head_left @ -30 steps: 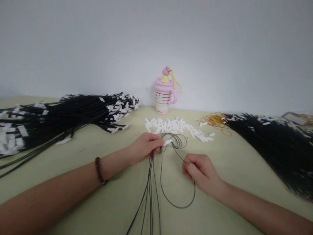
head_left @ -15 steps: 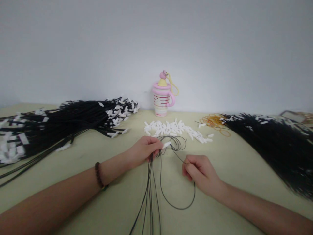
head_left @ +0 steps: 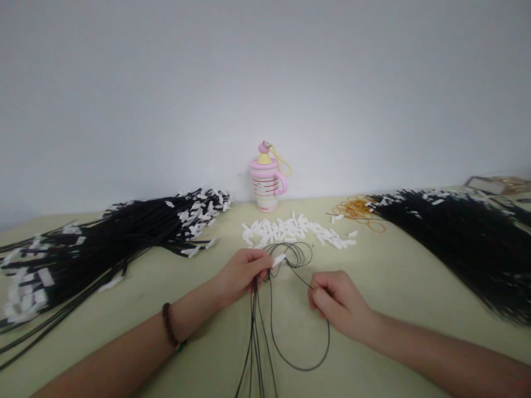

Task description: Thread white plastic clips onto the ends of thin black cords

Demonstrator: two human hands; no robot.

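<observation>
Head view: a pale, smooth tabletop (head_left: 385, 276) runs back to a plain wall (head_left: 265, 72), with bare room between the hands and the side bundles. At centre, the left grip (head_left: 247, 271) pinches a small white sleeve (head_left: 279, 260) and gathered black cords (head_left: 256, 331); the right grip (head_left: 338, 301), fingers curled tight, holds a thin black cord (head_left: 300, 369) that runs from the sleeve and droops in a round loop. The left fingertips are partly hidden; the gathered cords are cut off below. Left bundle (head_left: 136, 226) and right bundle (head_left: 448, 237), black with white tips, leave the frame. Short white tubes (head_left: 274, 231) lie heaped beyond, before a pink-lidded cup (head_left: 265, 185).
</observation>
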